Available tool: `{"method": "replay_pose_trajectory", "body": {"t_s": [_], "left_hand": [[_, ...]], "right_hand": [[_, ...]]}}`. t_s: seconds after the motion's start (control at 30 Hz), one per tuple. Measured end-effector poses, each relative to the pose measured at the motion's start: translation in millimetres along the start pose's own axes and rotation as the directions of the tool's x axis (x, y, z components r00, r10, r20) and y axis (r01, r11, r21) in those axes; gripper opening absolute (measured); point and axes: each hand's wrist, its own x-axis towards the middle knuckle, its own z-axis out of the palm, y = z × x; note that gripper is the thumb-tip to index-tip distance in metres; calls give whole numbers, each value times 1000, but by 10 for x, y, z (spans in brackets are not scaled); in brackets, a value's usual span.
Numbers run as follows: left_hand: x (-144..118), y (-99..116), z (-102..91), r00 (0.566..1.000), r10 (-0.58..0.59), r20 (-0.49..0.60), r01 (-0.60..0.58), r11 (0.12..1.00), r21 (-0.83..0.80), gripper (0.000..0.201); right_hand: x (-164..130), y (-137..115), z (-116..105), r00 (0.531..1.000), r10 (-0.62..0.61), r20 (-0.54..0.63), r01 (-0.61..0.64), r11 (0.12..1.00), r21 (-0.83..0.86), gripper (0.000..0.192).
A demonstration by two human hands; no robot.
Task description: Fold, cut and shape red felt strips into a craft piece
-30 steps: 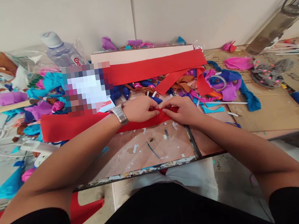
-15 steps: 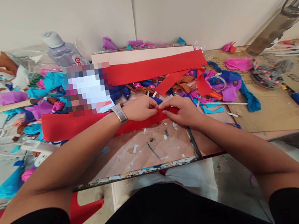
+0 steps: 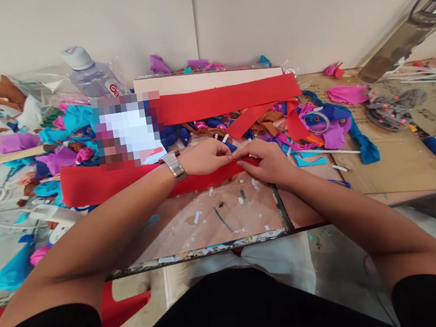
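A wide worktable (image 3: 398, 164) with a cardboard-brown top fills the room in front of the person, its near part covered by a scratched clear sheet (image 3: 210, 222) speckled with bits of tape. Across the far side lies a long flat band of red felt (image 3: 228, 98), resting against a pale pink board (image 3: 205, 78). Around it spreads a heap of cut fabric scraps in turquoise, purple, blue and brown (image 3: 64, 148). A clear plastic water bottle with a white cap (image 3: 87, 73) leans at the back left, and a roll of clear tape (image 3: 317, 120) sits among the scraps to the right.

Closer in, a second long strip of red felt (image 3: 93, 183) lies flat along the table's middle, running from the left toward the person's hands. The left hand (image 3: 203, 158), with a silver metal wristwatch (image 3: 173, 166) on its wrist, rests on top of this strip, fingers curled and thumb and forefinger pressed together on the strip's right end. The right hand (image 3: 269, 161) meets it fingertip to fingertip, likewise pinching the same red end, where the felt looks bunched into a small fold between the two hands.
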Motion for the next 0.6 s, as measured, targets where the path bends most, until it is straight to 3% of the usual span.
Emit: {"method": "replay_pose_trajectory", "body": {"t_s": [0.23, 0.6], "left_hand": [[-17, 30, 6, 999, -27, -32, 27, 1000, 16, 42], [-30, 70, 0, 999, 1, -47, 0, 1000, 24, 36]], "right_hand": [[3, 12, -1, 999, 48, -25, -49, 998, -38, 14], [9, 0, -2, 998, 64, -18, -65, 997, -49, 14]]}}
